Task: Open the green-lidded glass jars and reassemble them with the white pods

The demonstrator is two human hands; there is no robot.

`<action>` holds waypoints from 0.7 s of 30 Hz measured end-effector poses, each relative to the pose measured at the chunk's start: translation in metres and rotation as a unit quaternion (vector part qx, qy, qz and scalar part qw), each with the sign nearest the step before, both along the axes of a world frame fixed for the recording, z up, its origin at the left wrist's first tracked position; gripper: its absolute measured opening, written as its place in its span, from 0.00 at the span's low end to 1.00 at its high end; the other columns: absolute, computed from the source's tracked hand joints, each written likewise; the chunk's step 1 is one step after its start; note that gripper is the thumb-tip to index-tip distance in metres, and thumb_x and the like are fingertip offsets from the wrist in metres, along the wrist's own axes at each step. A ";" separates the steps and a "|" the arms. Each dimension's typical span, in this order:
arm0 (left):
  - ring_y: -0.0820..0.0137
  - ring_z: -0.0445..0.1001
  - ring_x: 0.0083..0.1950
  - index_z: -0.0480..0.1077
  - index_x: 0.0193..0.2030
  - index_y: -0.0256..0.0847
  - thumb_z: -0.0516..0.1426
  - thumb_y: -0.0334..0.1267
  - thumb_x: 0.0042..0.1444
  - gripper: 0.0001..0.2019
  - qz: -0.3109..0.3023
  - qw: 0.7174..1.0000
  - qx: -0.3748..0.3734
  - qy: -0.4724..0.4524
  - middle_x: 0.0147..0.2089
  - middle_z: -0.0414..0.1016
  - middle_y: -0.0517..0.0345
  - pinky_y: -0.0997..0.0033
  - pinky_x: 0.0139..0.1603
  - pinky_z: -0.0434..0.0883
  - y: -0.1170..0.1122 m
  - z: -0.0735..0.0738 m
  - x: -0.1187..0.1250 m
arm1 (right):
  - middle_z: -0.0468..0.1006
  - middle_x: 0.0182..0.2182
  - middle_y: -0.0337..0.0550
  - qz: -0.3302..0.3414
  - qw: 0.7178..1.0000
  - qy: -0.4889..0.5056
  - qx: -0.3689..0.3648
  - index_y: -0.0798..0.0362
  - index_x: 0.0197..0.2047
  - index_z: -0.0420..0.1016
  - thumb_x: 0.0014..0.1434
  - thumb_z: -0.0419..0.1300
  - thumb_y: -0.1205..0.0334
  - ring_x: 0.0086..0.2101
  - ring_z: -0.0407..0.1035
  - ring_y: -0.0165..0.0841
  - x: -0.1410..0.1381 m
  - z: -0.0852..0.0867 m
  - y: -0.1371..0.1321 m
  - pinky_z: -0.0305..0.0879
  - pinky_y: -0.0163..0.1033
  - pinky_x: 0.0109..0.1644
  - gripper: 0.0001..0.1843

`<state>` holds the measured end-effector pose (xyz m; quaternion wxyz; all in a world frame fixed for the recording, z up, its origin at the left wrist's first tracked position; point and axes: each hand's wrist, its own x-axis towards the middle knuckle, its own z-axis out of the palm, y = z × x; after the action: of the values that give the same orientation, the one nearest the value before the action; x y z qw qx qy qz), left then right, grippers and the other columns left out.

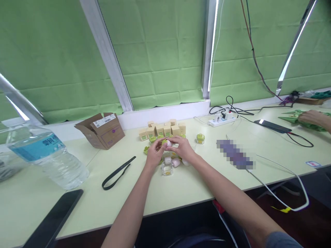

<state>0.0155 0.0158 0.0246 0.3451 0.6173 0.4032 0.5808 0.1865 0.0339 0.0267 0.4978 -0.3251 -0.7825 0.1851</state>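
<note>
My left hand [156,153] and my right hand [182,148] meet over the middle of the pale green table [181,186], fingers pinched together on a small white round piece with a green lid [167,142]. Just below them stand a small clear jar [167,168] and pale pink-white round pieces [176,162]. Behind the hands is a row of small tan boxes with green labels [162,130]. A lone green-lidded jar [200,138] stands to the right.
An open cardboard box [101,130], a black strap [117,173], a tilted water bottle [45,154] and a dark phone [55,217] lie left. A power strip [222,120], cables and a phone [272,126] lie right. Another person's hand [312,118] holds green things at far right.
</note>
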 end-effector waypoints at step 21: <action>0.63 0.73 0.37 0.77 0.49 0.45 0.60 0.48 0.57 0.16 0.094 0.975 0.083 0.184 0.39 0.79 0.54 0.66 0.43 0.67 -0.004 0.000 -0.001 | 0.78 0.42 0.44 0.004 0.999 -0.037 0.016 0.45 0.55 0.76 0.57 0.67 0.58 0.41 0.72 0.36 0.001 -0.003 0.001 0.69 0.43 0.49 0.21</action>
<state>0.0143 0.0116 0.0247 0.1564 0.6995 0.4659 0.5188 0.1875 0.0351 0.0240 0.4727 -0.3209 -0.8046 0.1620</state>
